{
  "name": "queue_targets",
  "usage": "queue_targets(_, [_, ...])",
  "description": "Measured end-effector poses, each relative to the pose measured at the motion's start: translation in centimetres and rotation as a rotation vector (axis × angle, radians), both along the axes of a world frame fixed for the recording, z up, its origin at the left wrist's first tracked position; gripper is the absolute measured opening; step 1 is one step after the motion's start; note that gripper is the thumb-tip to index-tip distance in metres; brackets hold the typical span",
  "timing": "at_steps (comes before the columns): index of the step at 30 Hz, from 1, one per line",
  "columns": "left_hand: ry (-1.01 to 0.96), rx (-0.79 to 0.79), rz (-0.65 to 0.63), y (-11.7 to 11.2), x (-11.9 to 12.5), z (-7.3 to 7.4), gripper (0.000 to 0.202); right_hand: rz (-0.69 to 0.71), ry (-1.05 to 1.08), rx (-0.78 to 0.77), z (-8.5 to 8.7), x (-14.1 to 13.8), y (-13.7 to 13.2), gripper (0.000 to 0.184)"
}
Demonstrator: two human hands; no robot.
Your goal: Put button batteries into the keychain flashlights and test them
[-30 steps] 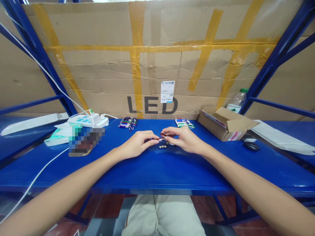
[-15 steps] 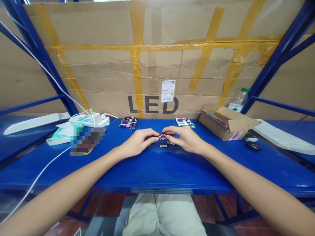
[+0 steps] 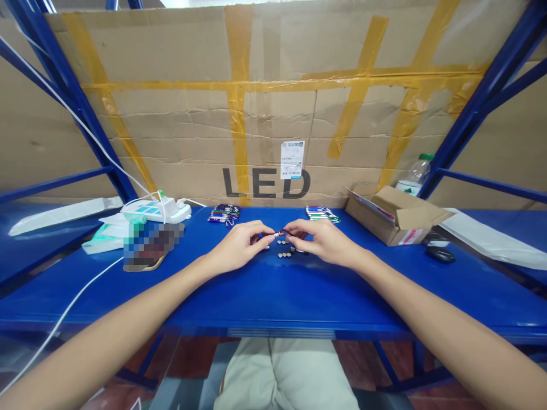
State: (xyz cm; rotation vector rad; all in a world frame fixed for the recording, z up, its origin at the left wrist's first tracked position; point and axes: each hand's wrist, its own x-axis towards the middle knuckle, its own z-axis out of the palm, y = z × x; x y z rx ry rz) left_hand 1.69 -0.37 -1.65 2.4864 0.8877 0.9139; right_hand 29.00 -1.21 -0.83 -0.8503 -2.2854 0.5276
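Between my two hands is a small red and silver keychain flashlight [image 3: 280, 233] with a clip at its right end. My left hand [image 3: 241, 245] pinches its left part between thumb and fingers. From the right, my right hand [image 3: 323, 242] pinches the clip end. A bit of blue and silver shows by the left fingers, too small to make out. Below the fingertips, several small round button cells [image 3: 284, 255] lie in short rows on the blue tabletop [image 3: 273, 302]. A dark piece by the right fingers is partly hidden.
Bundles of keychain flashlights lie at the back left [image 3: 224, 213] and back right [image 3: 321, 213]. At right are an open cardboard box [image 3: 387, 219], a bottle [image 3: 415, 173] and a black mouse [image 3: 440, 254]. At left are a power strip [image 3: 158, 212] and a blurred phone-like object [image 3: 154, 247].
My fingers have shifted slightly, and the keychain flashlight with its red clip shows more plainly between them. More button cells are visible below. The view has tilted a little.
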Motion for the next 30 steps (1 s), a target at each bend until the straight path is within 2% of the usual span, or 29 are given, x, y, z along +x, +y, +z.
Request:
queue_targets(9, [0.017, 0.043, -0.009, 0.1, -0.4, 0.1, 0.033, -0.009, -0.089, 0.037, 0.7, 0.4, -0.2, 0.023])
queue_targets(16, [0.090, -0.019, -0.103, -0.3, -0.3, 0.2, 0.028, 0.054, -0.133, -0.177, 1.2, 0.6, -0.5, 0.019])
queue_targets(22, [0.158, -0.073, -0.209, -0.8, -0.3, 0.3, 0.028, 0.170, -0.187, -0.383, 1.4, 0.8, -0.4, 0.018])
queue_targets(30, [0.222, -0.173, -0.258, -1.4, -0.1, 0.6, 0.021, 0.239, -0.264, -0.408, 1.4, 0.9, -0.4, 0.026])
